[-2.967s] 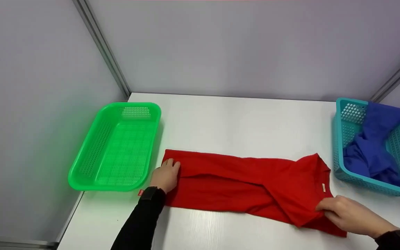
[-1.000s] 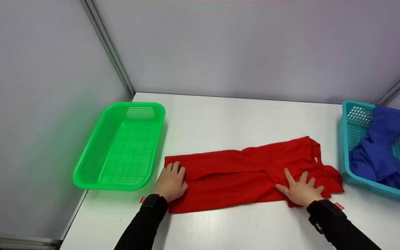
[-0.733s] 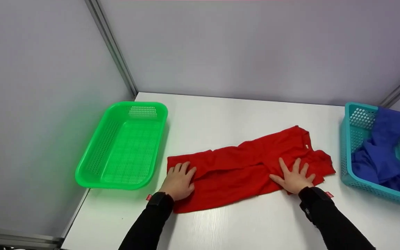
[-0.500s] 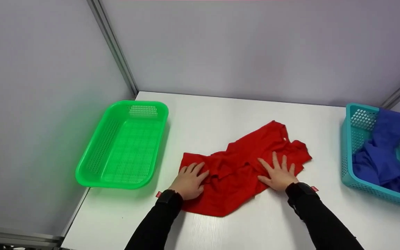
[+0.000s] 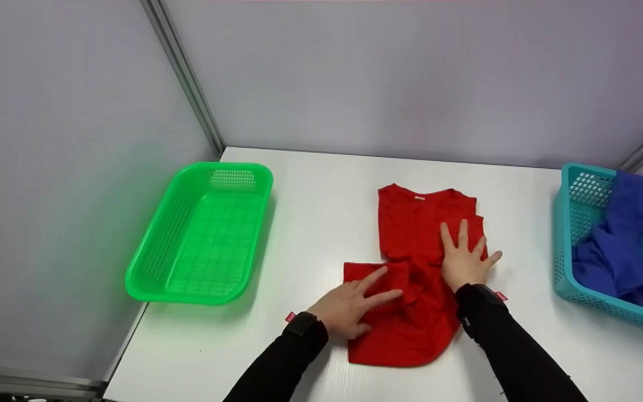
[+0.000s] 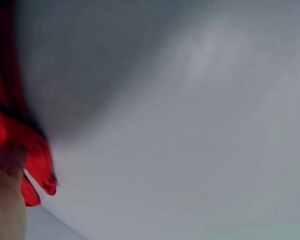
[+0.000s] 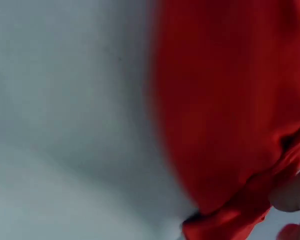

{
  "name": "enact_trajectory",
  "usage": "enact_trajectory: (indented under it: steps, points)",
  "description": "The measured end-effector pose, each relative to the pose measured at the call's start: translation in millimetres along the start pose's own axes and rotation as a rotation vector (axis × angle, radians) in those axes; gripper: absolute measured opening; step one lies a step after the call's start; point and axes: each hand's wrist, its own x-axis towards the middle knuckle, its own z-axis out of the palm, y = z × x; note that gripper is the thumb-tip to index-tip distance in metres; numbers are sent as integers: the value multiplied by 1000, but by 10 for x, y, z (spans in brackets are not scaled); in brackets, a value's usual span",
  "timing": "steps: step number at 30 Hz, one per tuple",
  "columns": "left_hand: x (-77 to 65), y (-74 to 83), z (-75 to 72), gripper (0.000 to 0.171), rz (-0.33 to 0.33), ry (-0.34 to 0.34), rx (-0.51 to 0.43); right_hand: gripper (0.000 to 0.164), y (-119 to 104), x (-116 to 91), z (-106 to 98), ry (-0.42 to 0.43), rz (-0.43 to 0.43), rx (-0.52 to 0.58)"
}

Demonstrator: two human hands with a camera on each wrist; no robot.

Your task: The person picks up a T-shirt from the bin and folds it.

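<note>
A red shirt (image 5: 416,223) lies bunched at its middle on the white table, neckline and small white label toward the back wall. Its lower part is turned to the left, with the hem side under my left hand (image 5: 349,307). The fingers of that hand are spread and straight, resting on the cloth. Higher up, my right hand (image 5: 465,262) rests with spread fingers on the shirt's right side. In the left wrist view the shirt (image 6: 37,155) shows at the left edge beside the hand (image 6: 7,205). The right wrist view has blurred red cloth (image 7: 215,100) and a fingertip.
On the left stands a green plastic basket (image 5: 204,245) with nothing in it. A teal basket (image 5: 564,234) at the right holds a crumpled blue cloth (image 5: 612,251). Grey partition walls (image 5: 388,78) enclose the white table (image 5: 310,195) at the back and sides.
Both hands have slid the shirt round from lying lengthwise across the table to neckline toward the back, bunching its middle. The right hand, earlier pinching the neck end, now lies flat; the left moved right.
</note>
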Motion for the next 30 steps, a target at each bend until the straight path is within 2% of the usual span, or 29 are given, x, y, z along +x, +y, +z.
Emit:
enact_trajectory:
  steps: [2, 3, 5, 8, 12, 16, 19, 22, 25, 28, 30]
  points:
    - [40, 56, 9, 94, 29, -27, -40, 65, -15, -27, -18, 35, 12, 59]
    - [52, 74, 22, 89, 43, -31, -27, 63, -37, -57, -16, 47, 5, 68]
    - [70, 104, 47, 78, 44, -52, 28, 55, -93, -162, 0, 67, -20, 68]
    - [97, 137, 69, 68, 5, -81, 115, 50, -178, -394, 28, 90, -61, 37]
    - [166, 157, 83, 67, -112, -81, 158, 57, -319, -713, 19, 119, -138, -21]
    - [257, 147, 158, 64, -266, -15, 168, 67, -495, -985, 39, 152, -264, -86]
    - [318, 123, 232, 62, -395, 45, 193, 66, -601, -1153, 136, 78, -332, -63]
    - [359, 83, 256, 61, -487, 83, 187, 61, -597, -1197, 281, -52, -332, 1]
    - [370, 49, 214, 61, -481, 118, 112, 54, -438, -1086, 374, -62, -315, 9]
    - [359, 43, 147, 59, -386, 147, 18, 46, -193, -922, 372, 18, -300, -35]
    - [354, 55, 115, 56, -320, 139, -13, 43, -36, -822, 335, 55, -265, -59]
